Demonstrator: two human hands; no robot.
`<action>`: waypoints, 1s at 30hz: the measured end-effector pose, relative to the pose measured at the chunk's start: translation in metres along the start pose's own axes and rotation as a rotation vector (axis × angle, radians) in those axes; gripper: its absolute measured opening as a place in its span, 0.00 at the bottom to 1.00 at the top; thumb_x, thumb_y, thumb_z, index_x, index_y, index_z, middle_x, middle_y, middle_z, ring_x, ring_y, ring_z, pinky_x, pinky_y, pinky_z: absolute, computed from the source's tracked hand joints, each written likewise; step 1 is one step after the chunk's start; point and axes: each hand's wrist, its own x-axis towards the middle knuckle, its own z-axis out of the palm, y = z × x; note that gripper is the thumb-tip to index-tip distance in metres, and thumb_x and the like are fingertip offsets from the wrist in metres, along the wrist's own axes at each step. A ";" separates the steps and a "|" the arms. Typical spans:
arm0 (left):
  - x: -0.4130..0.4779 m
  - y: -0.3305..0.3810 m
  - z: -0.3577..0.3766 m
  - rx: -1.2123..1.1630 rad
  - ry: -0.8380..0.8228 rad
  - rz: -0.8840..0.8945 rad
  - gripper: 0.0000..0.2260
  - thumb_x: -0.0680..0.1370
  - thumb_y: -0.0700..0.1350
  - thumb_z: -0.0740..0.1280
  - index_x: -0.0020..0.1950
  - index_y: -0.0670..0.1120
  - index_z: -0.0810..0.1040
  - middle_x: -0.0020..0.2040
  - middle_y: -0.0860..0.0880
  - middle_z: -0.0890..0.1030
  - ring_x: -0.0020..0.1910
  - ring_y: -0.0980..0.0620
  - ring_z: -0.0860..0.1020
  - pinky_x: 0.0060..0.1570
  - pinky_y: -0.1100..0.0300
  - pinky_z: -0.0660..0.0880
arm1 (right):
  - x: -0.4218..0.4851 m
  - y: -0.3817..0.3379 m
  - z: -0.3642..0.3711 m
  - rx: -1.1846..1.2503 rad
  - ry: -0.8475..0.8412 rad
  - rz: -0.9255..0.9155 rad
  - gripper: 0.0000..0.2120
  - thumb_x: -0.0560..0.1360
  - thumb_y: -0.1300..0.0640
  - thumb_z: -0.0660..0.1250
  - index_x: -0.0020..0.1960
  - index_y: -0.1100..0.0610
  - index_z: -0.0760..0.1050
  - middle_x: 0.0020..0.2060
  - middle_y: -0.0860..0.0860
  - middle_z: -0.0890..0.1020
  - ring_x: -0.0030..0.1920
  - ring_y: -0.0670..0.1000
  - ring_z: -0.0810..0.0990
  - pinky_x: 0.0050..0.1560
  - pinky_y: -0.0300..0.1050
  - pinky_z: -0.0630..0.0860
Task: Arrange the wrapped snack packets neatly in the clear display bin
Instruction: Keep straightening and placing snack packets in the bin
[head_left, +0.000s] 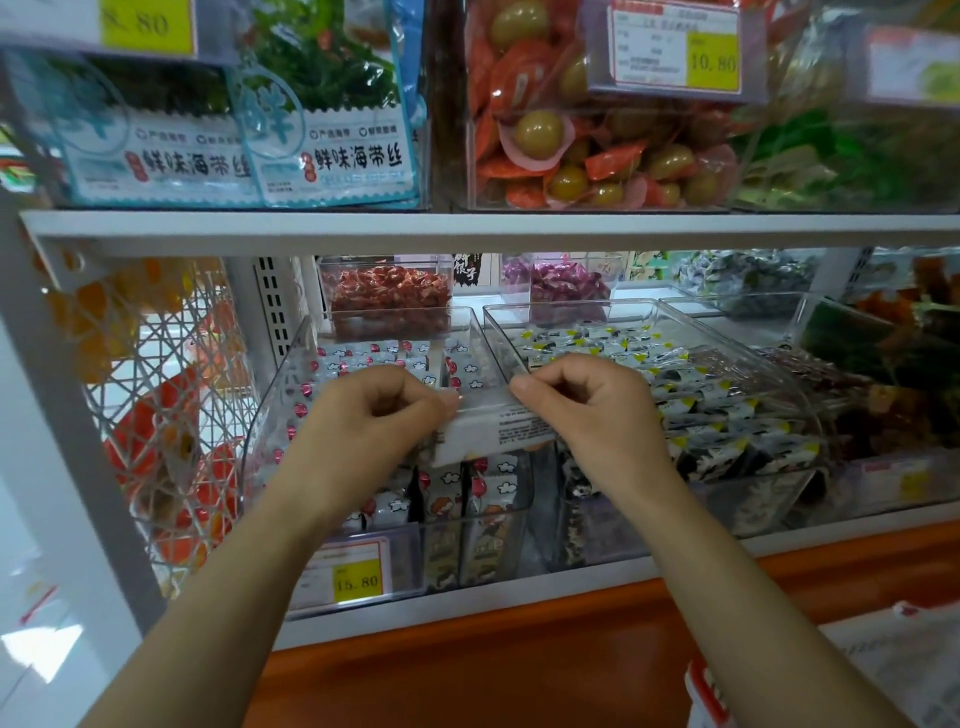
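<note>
Over the clear bin (291, 374), left hand (363, 421), right hand (587, 410) pinching one white packet (493, 426)

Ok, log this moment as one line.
left hand: gripping white packet | right hand: gripping it too | over clear bin | not placed

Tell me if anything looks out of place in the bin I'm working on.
One white packet lies flat and crosswise, printed back up, pinched between your left hand and right hand, while other packets in the clear bin sit in rows. Nothing looks spilled or damaged.
</note>
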 end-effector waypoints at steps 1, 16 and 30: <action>0.001 0.000 -0.003 -0.002 -0.003 0.007 0.11 0.72 0.47 0.70 0.34 0.40 0.80 0.32 0.41 0.79 0.28 0.52 0.73 0.27 0.66 0.71 | 0.000 -0.001 0.000 0.006 -0.011 -0.001 0.09 0.73 0.59 0.70 0.35 0.50 0.79 0.28 0.40 0.80 0.31 0.39 0.77 0.34 0.32 0.72; 0.000 -0.001 -0.001 -0.053 -0.108 -0.036 0.12 0.68 0.49 0.72 0.51 0.55 0.78 0.51 0.48 0.80 0.44 0.50 0.83 0.45 0.52 0.81 | 0.001 -0.001 0.002 -0.009 0.072 0.015 0.08 0.73 0.57 0.69 0.35 0.53 0.80 0.29 0.48 0.80 0.33 0.46 0.80 0.34 0.42 0.78; 0.002 -0.005 0.002 -0.094 -0.147 0.038 0.10 0.74 0.42 0.68 0.51 0.55 0.78 0.51 0.51 0.81 0.47 0.55 0.81 0.47 0.62 0.80 | 0.008 0.008 -0.026 0.327 -0.221 0.242 0.05 0.68 0.57 0.69 0.38 0.58 0.82 0.32 0.51 0.85 0.34 0.50 0.84 0.28 0.43 0.80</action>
